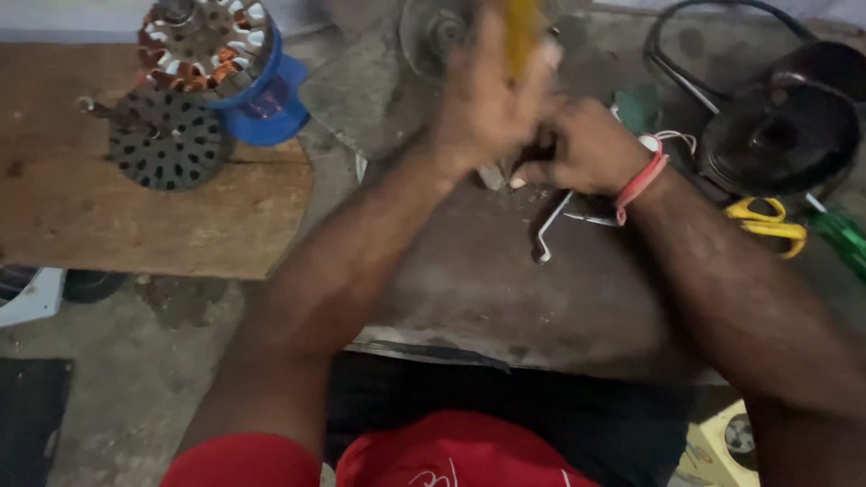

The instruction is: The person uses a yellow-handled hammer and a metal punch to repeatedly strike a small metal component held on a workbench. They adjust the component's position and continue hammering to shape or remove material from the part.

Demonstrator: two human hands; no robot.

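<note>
- Seen from above: left hand (487, 99) raised and motion-blurred, grip closed around a yellow-handled tool (521, 32) held upright.
- Right hand (582, 144), with a pink band (642, 176) at the wrist, clenched tight on a small dark part (541, 149) pressed to the tabletop (469, 280); what exactly sat inside that fist could not be told.
- Lay just below the right hand: a bent metal spanner (550, 230), flat on the tabletop.
- Further right of the right hand: a round black motor housing (780, 135), yellow-handled scissors (767, 221) and a green-handled tool (843, 239), with a loop of black cable (672, 54) behind.
- Well left of the hands, on a wooden board (135, 207): a copper-wound stator (203, 41) on a blue base (271, 99), touching a dark slotted rotor disc (167, 140).
- Judged risky: tool end very near the right-hand fingers, so a slip off the small part could strike or jab them; blur suggested a fast stroke, leaving little margin.
- Judged also: small part, gripped only by hand, could twist loose under force and skid toward the spanner.
- Surface: worn, stained grey tabletop, dusty, with a chipped near edge.
- Room: dim, rough concrete floor (135, 379) beneath, red clothing (433, 455) at the bottom edge.
</note>
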